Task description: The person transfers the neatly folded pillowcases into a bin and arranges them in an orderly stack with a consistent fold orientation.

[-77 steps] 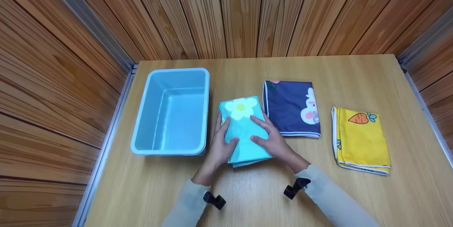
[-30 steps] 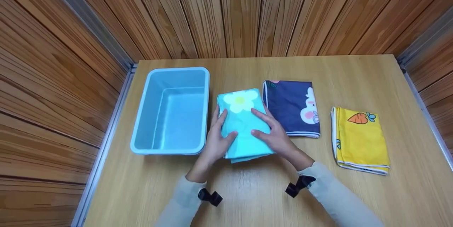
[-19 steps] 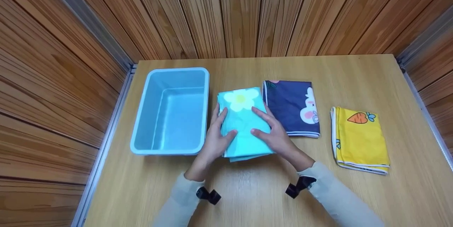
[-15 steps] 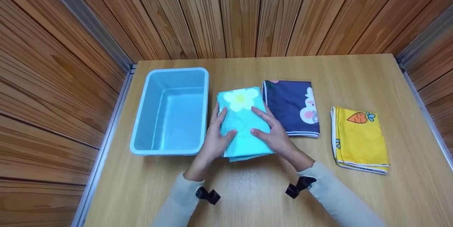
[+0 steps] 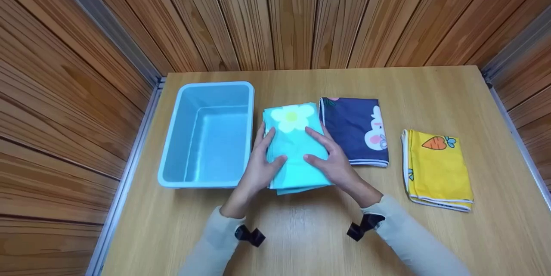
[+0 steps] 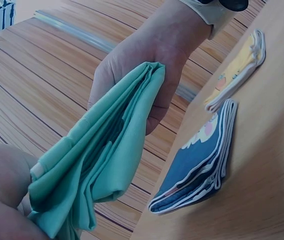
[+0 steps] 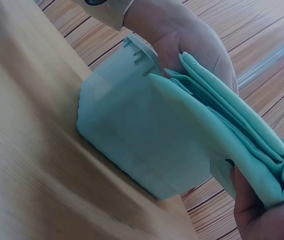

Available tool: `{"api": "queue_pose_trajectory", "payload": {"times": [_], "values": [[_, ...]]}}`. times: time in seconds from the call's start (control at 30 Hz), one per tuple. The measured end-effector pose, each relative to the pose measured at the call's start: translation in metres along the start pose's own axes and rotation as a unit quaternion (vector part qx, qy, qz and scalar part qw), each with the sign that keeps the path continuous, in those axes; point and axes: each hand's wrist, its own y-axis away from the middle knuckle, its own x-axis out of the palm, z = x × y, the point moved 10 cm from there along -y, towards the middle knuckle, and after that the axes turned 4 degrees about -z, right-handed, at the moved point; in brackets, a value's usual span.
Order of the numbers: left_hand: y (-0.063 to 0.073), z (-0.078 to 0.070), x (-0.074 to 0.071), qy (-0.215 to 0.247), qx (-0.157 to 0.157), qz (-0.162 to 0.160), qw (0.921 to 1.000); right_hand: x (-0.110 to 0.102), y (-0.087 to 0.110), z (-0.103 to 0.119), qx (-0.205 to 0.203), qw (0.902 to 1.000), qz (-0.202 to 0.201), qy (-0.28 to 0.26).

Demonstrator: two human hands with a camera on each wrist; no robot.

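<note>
A folded turquoise cloth (image 5: 297, 151) with a white flower is held between both hands in the head view. My left hand (image 5: 260, 168) grips its left edge, and my right hand (image 5: 338, 166) its right edge. Both thumbs lie on top; the other fingers are partly hidden beneath. In the left wrist view the cloth (image 6: 124, 172) shows its stacked layers and is held up above the tabletop. The right wrist view has the cloth (image 7: 252, 135) in front of the blue plastic bin (image 7: 131, 125).
The blue bin (image 5: 202, 184) stands left of the hands, with nothing inside. A folded navy cloth (image 5: 348, 134) with a rabbit lies just right of the turquoise one. Farther right rests a folded yellow cloth (image 5: 443, 172) with a carrot. Wooden panels (image 5: 292, 17) rise behind the table.
The turquoise cloth has moved away from the person and slightly left, with both hands still gripping it. The bin and the other two cloths stay in place.
</note>
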Motion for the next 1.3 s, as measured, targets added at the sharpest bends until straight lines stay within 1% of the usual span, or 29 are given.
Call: {"api": "queue_pose_trajectory", "payload": {"times": [0.33, 0.5, 0.7, 1.0, 1.13, 1.3], "values": [[-0.001, -0.008, -0.005, 0.013, 0.007, 0.001, 0.9999, 0.001, -0.001, 0.007, -0.001, 1.0000, -0.005, 0.005], [-0.002, -0.010, -0.007, 0.016, 0.000, 0.001, 0.9999, 0.000, -0.002, 0.008, 0.003, 0.9999, -0.009, 0.014], [-0.003, -0.014, -0.009, 0.020, -0.007, 0.003, 0.9998, 0.001, -0.001, 0.012, 0.008, 0.9999, -0.008, 0.005], [-0.004, -0.018, -0.013, -0.004, -0.005, 0.005, 1.0000, 0.003, -0.002, 0.020, 0.007, 0.9998, -0.012, 0.015], [-0.004, -0.019, -0.015, -0.004, -0.007, 0.007, 0.9999, 0.004, -0.003, 0.019, 0.015, 0.9997, -0.012, 0.017], [-0.006, -0.023, -0.017, -0.001, -0.004, 0.005, 1.0000, 0.005, -0.004, 0.022, 0.013, 0.9997, -0.010, 0.015]]}}
